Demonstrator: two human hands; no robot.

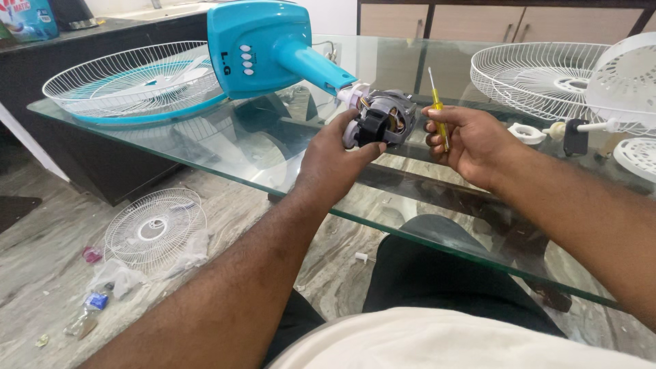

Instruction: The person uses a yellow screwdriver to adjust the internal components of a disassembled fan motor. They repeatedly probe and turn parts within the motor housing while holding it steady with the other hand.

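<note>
A turquoise fan stand [263, 48] lies on its side on the glass table [171, 147], its neck pointing right to a bare grey motor [389, 113] with copper windings. My left hand [335, 160] grips the near side of the motor housing. My right hand [465, 140] sits just right of the motor and holds a yellow-handled screwdriver [437, 109] upright, its tip pointing up and away from the motor.
A white wire guard with a turquoise rim [130, 82] lies at the table's left. Another white wire guard [533, 72], a white back cover [629, 78] and small fan parts [547, 131] lie at the right. A third guard [157, 229] and plastic scraps lie on the floor.
</note>
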